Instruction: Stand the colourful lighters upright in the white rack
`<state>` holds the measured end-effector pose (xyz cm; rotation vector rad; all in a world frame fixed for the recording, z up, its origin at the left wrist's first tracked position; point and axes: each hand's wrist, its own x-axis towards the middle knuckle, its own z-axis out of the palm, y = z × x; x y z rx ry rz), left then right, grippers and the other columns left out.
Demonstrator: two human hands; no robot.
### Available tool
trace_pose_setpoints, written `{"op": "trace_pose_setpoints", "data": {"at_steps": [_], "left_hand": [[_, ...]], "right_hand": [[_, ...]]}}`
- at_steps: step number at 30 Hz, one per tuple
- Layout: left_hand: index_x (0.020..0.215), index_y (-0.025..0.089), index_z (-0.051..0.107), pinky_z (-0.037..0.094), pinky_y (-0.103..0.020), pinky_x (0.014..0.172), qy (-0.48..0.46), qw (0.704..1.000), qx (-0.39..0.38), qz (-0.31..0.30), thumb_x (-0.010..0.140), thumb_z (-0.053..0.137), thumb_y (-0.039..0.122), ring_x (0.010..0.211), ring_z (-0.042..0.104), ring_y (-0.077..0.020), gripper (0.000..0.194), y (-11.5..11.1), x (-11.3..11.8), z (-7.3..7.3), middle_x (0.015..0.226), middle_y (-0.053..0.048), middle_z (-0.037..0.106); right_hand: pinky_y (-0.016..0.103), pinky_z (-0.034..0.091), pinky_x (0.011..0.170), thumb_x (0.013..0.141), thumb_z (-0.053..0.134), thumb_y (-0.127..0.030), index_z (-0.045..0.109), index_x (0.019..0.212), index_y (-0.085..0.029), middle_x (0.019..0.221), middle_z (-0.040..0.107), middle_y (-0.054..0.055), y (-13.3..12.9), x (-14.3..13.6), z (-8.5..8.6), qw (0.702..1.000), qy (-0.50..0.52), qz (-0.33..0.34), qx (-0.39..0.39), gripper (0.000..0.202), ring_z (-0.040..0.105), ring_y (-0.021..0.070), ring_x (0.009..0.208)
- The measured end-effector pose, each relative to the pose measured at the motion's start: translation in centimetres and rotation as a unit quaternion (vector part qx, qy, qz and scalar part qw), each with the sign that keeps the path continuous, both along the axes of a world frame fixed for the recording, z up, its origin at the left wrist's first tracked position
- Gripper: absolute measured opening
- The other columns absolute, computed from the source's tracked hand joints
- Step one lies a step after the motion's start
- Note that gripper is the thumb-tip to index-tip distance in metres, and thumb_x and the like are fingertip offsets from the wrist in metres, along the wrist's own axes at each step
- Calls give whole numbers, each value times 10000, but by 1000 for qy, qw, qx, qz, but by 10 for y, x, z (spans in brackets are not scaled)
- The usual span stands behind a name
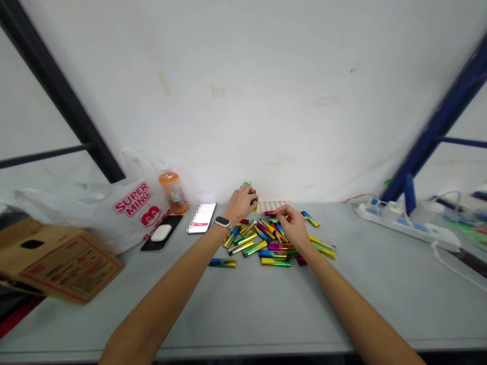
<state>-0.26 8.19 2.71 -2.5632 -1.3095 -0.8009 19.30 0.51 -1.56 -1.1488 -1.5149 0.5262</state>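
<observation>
Many shiny, multicoloured lighter-like pieces (254,248) lie in a loose pile on the grey table (243,304). Behind them, near the wall, is a pale tray with a grid (274,206). My left hand (242,202), with a band on the wrist, is at the tray's left end, its fingers curled over small dark and green items that are too small to name. At the pile's back right, my right hand (291,221) has thumb and fingers pinched at the end of a red piece (269,213).
Left of the pile are a phone (201,218), a dark slab (169,238) with a white case, an orange bottle (173,190), a plastic bag (133,208) and a cardboard box (64,258). A white power strip (411,223) lies at right, beside a blue post (437,121).
</observation>
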Motion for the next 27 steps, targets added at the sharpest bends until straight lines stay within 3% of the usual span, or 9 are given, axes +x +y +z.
{"op": "trace_pose_setpoints", "data": {"at_steps": [3,7,11,14,21,24,27], "left_hand": [[1085,236,696,395,-458,981,14,1000,8,3,866,541,187,1176,491,-293,272,-8,-2,-7,1221,-119,594],[1227,238,630,358,-485,1006,33,999,26,7,816,524,130,1235,461,-315,438,-13,-7,-12,1322,-133,559],[1309,207,559,348,-479,1021,20,999,43,12,799,529,126,1275,440,-311,518,-19,-9,-13,1402,-137,512],[1301,197,546,362,-453,1016,-39,998,50,24,822,523,138,1261,451,-290,484,-31,-7,-15,1378,-124,525],[1027,205,627,418,-406,978,-174,984,16,36,860,548,168,1122,529,-245,188,-66,-1,-30,1160,-81,603],[983,199,623,430,-392,979,-216,976,3,18,875,542,168,1084,548,-227,138,-74,-1,-32,1091,-72,612],[990,188,620,464,-364,935,-281,959,-26,4,886,556,211,1024,581,-208,125,-78,1,-31,1045,-72,625]], "right_hand": [[324,414,738,773,527,-203,680,781,-200,790,689,45,2,0,0,986,-166,-31,-8,153,593,206,777],[381,383,821,805,560,-246,733,790,-202,876,732,98,6,-8,10,935,-345,-52,-68,179,625,269,894],[434,364,874,779,621,-287,761,778,-194,874,750,146,14,-19,23,890,-438,-35,-125,168,650,313,907],[437,368,894,744,650,-275,761,776,-177,841,752,156,21,-24,28,873,-464,-20,-147,152,665,309,886],[411,391,855,684,686,-312,741,671,-167,731,736,137,36,-21,28,869,-470,15,-154,156,661,283,799],[344,400,782,693,672,-277,746,653,-186,679,725,84,37,-15,28,893,-428,47,-128,124,631,219,701],[284,383,648,732,631,-268,740,662,-176,634,693,38,32,-8,27,935,-323,95,-113,159,569,165,603]]}}
